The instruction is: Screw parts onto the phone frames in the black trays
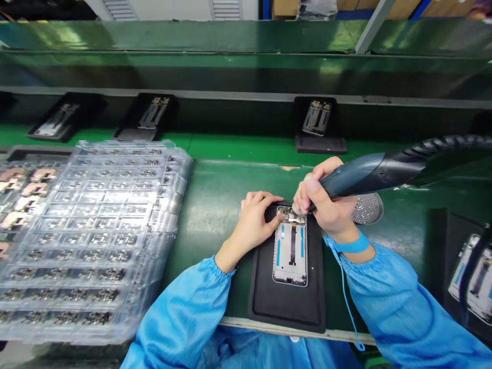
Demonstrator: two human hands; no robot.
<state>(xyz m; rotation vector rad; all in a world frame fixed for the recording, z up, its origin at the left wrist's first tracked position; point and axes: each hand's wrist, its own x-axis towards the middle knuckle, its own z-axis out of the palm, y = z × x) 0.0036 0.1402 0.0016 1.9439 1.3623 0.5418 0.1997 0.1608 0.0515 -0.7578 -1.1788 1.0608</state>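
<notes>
A partly assembled phone (285,256), its silver frame, circuit board and blue strips exposed, lies on a black tray (284,312) in front of me. My left hand (258,218) holds the phone at its upper left, thumb on the frame's edge and fingers over the tray's top edge. Wrapped in my right hand (328,202) is a dark blue-grey corded tool, apparently an electric screwdriver (365,174), slanting down to the phone's upper right. Its tip is hidden by my fingers. Just behind that wrist lies a perforated metal dish (368,208).
Stacked clear plastic trays (154,205) of small metal parts fill the left. Other phones on black trays stand along the green back strip, including one phone (317,118) behind my hands. Another phone (474,277) lies far right, a dark cable crossing it.
</notes>
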